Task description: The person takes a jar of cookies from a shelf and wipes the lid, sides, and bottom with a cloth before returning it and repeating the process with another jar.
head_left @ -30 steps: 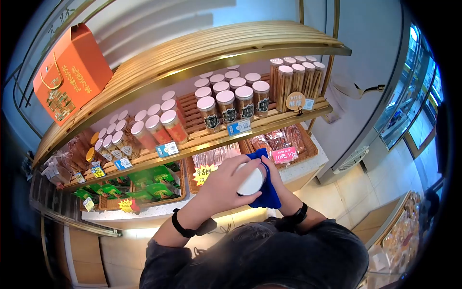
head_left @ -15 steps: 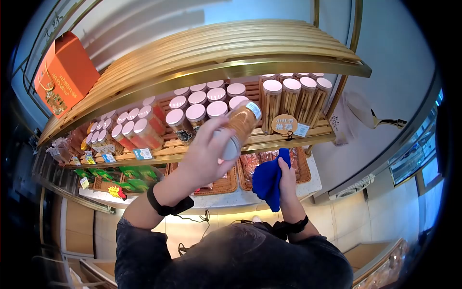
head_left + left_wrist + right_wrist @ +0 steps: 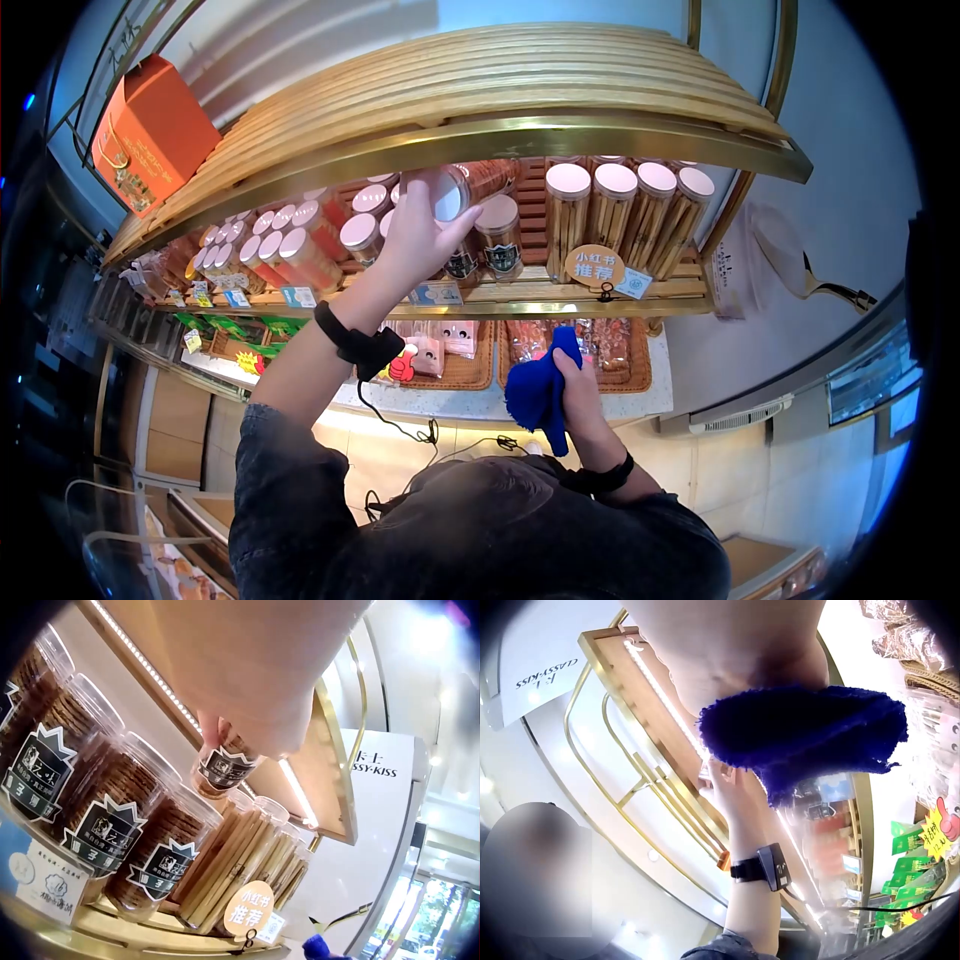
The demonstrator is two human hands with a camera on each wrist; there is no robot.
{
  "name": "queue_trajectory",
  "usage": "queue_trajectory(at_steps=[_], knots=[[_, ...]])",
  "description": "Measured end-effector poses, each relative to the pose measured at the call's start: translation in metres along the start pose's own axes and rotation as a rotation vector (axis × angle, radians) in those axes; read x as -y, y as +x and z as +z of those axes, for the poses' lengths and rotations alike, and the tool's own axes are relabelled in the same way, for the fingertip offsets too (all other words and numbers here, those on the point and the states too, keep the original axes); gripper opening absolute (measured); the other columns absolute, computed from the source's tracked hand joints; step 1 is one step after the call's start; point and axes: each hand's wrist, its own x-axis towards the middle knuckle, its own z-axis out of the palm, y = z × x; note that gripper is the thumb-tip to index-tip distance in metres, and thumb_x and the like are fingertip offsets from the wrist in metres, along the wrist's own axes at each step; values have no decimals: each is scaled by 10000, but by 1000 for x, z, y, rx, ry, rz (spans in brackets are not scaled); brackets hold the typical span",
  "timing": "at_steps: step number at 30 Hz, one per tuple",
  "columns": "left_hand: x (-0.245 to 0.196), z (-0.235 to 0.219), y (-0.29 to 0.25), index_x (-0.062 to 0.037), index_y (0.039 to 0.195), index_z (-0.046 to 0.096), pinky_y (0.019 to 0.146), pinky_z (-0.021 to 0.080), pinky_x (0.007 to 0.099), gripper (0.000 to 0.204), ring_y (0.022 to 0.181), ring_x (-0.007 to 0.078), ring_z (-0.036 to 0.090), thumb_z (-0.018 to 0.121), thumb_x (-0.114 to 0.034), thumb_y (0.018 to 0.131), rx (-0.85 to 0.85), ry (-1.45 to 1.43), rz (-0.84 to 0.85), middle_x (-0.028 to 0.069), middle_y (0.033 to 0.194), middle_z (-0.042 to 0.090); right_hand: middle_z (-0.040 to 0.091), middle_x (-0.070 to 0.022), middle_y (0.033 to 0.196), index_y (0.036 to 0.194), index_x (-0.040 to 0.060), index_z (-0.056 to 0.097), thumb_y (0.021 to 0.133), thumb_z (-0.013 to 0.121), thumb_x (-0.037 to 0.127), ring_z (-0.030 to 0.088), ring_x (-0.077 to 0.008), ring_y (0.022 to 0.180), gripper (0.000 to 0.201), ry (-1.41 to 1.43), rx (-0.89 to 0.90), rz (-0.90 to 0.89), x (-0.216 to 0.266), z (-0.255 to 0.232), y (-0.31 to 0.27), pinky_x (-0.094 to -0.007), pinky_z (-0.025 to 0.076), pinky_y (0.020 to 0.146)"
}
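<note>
My left hand (image 3: 418, 232) grips a clear jar of brown biscuits (image 3: 487, 178) by its lidded end, tilted almost onto its side under the upper shelf. A dark label shows on this jar in the left wrist view, where the hand hides its upper part. Just below it on the middle shelf stand upright jars (image 3: 500, 240) of the same kind with pale lids. Lower down, in front of the shelves, my right hand (image 3: 583, 400) holds a bunched blue cloth (image 3: 538, 392), its loose end hanging below the fingers.
Tall jars of sticks (image 3: 610, 215) stand to the right behind a round orange sign (image 3: 594, 267). The slatted upper shelf (image 3: 450, 85) has a metal front edge above the left hand. Baskets (image 3: 470, 372) of packets sit below. An orange gift box (image 3: 150, 135) stands far left.
The hands have moved apart. My left hand has carried the jar away from the cloth, up and in beneath the upper shelf. My right hand has kept the cloth and moved lower.
</note>
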Motion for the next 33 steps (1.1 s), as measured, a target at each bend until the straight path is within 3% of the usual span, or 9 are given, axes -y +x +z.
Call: queue_trajectory(at_steps=[2, 3, 4, 7, 10, 12, 16, 19, 33], knots=[[5, 4, 12, 32, 1229, 396, 911, 392, 359, 604, 1050, 298, 502, 716, -205, 774, 116, -11, -184, 231, 1135, 495, 618, -57, 767, 890, -1, 584, 907, 555, 200, 599, -141, 680, 203, -6, 2, 16, -3, -1, -1, -290, 488, 635], [4, 9, 17, 44, 1173, 452, 878, 421, 372, 556, 1006, 327, 544, 724, -224, 768, -59, 64, 14, 230, 1087, 546, 618, -50, 766, 885, 2, 589, 905, 557, 201, 595, -132, 685, 202, -16, 1, 31, -5, 0, -2, -283, 482, 635], [5, 13, 21, 44, 1173, 452, 878, 421, 372, 556, 1006, 327, 544, 724, -224, 768, -56, 62, 20, 230, 1087, 546, 618, -50, 766, 885, 2, 589, 905, 557, 201, 595, -132, 685, 202, -11, -1, 27, -8, -3, -3, -283, 482, 635], [9, 21, 35, 16, 1149, 502, 868, 436, 386, 509, 984, 339, 569, 713, -261, 777, -72, 80, 0, 213, 1074, 588, 603, 0, 752, 844, 30, 605, 897, 572, 203, 561, -81, 689, 184, -119, 142, -34, -11, -3, -9, -245, 448, 627], [15, 24, 53, -30, 1167, 544, 879, 440, 379, 486, 1011, 316, 574, 696, -306, 796, 69, 100, -202, 177, 1098, 611, 601, 2, 752, 843, 29, 606, 899, 568, 192, 556, -76, 689, 177, -171, 191, -60, -12, -7, -13, -240, 446, 624], [27, 24, 66, -65, 1200, 557, 890, 445, 361, 452, 1064, 271, 556, 651, -318, 837, 219, -91, -61, 157, 1168, 590, 604, 0, 752, 848, 26, 609, 898, 567, 190, 553, -75, 687, 177, -179, 198, -79, -12, -7, -16, -232, 442, 621], [71, 44, 81, -68, 1205, 566, 862, 468, 343, 418, 1070, 245, 560, 636, -286, 855, 212, -161, 149, 132, 1195, 585, 606, -3, 748, 850, 17, 612, 895, 564, 182, 550, -77, 678, 178, -193, 154, -105, -13, 0, -26, -231, 441, 620], [83, 51, 90, -77, 1221, 539, 866, 484, 373, 400, 1063, 255, 560, 573, -305, 894, 73, 266, 352, 116, 1153, 602, 612, -8, 748, 859, 9, 615, 894, 560, 171, 555, -81, 674, 175, -286, 197, -106, -19, -3, -29, -235, 446, 620], [117, 62, 98, -79, 1223, 533, 865, 486, 380, 401, 1056, 259, 563, 563, -313, 898, 129, 188, 154, 114, 1144, 603, 614, 2, 756, 876, 11, 621, 898, 571, 161, 559, -70, 675, 159, -233, 85, -135, -36, 7, -41, -225, 450, 618]])
